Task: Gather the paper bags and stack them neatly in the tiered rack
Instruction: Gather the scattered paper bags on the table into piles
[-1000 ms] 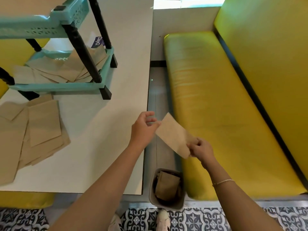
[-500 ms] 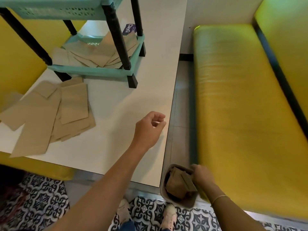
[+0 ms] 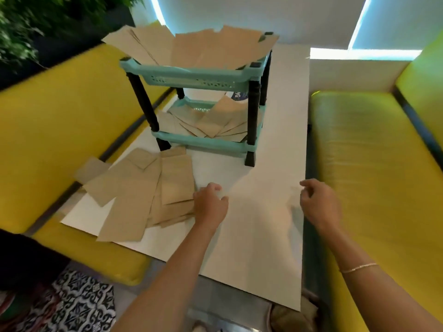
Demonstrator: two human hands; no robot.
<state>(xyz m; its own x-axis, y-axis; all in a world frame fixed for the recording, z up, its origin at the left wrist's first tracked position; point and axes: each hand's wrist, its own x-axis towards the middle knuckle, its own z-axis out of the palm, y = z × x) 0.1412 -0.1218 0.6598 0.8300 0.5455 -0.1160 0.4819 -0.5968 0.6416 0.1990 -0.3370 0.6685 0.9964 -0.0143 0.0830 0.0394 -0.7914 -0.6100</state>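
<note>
Left hand (image 3: 209, 203), fingers loosely curled and holding nothing, touches the right edge of the loose pile of flat brown paper bags (image 3: 146, 190) on the white rectangular table (image 3: 268, 224). Right hand (image 3: 320, 204) hovers empty, fingers half-curled. Beyond both hands stands the teal two-tier plastic rack with black posts (image 3: 199, 80), bags on both tiers.

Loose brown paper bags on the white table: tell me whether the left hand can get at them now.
Probably yes: the left hand sits at the right edge of the loose brown paper bags, with nothing between.

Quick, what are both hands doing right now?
Left hand: loosely curled, empty, at the edge of the loose paper bags.
Right hand: loosely curled, holding nothing.
</note>
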